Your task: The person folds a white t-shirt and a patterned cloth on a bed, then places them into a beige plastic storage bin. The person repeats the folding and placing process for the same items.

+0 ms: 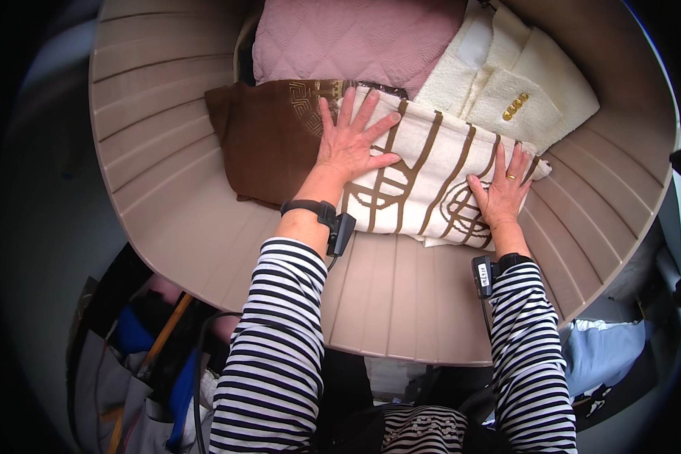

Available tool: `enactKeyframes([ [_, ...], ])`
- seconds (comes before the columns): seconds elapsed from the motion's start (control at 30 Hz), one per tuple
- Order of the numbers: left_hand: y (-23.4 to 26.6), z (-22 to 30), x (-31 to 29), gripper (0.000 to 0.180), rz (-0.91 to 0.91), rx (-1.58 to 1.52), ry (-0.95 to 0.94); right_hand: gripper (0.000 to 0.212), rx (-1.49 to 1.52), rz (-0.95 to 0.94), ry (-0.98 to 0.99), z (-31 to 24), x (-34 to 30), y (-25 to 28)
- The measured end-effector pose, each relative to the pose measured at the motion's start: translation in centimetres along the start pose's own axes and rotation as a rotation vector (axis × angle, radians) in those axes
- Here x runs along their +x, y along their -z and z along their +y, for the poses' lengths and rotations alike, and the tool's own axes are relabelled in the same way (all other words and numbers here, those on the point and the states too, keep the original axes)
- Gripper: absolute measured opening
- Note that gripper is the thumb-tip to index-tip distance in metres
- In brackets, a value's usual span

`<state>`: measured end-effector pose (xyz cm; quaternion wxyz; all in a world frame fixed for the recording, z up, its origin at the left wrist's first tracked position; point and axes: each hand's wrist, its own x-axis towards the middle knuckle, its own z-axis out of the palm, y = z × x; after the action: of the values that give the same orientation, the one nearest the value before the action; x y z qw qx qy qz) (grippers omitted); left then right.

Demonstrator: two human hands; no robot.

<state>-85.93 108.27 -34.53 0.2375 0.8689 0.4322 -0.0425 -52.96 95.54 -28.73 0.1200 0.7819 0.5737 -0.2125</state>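
A folded cream knit garment [424, 174] with brown lines and looping figures lies in front of me. My left hand [346, 144] rests flat on its left part, fingers spread. My right hand [505, 193], with a gold ring, lies on its right end, fingers stretched and thumb apart. A dark brown cloth [261, 144] with a gold key pattern sits to the left, partly beneath the cream garment. Behind them is a pink quilted cloth [356, 41]. At the far right lies a cream fleecy garment [533, 83] with gold-coloured fastenings.
Everything lies on a beige ribbed surface [408, 303] with a curved rim. Below its left edge are grey and blue fabrics [132, 333] with orange strips. A pale blue cloth [605, 356] is at lower right. Cables run from the black devices strapped to both wrists.
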Motion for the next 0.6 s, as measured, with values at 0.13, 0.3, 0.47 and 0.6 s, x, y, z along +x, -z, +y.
enactKeyframes([
  [0.13, -1.8, -0.5, 0.0, 0.09, 0.008, -0.033, -0.01, 0.102, -0.064, 0.001, 0.017, 0.5, 0.4, -1.3],
  [0.3, 1.6, 0.6, 0.5, 0.092, -0.078, 0.039, 0.017, 0.1, -0.062, -0.208, -0.015, -0.2, 1.2, 2.5],
  [0.47, 8.5, 3.6, -0.8, 0.1, -0.264, 0.088, 0.105, 0.096, -0.169, -0.266, -0.017, -2.7, 0.5, 8.2],
  [0.6, 11.6, 7.6, -4.2, 0.106, -0.325, 0.061, 0.056, 0.097, -0.127, -0.238, 0.021, -4.4, -3.8, 10.7],
])
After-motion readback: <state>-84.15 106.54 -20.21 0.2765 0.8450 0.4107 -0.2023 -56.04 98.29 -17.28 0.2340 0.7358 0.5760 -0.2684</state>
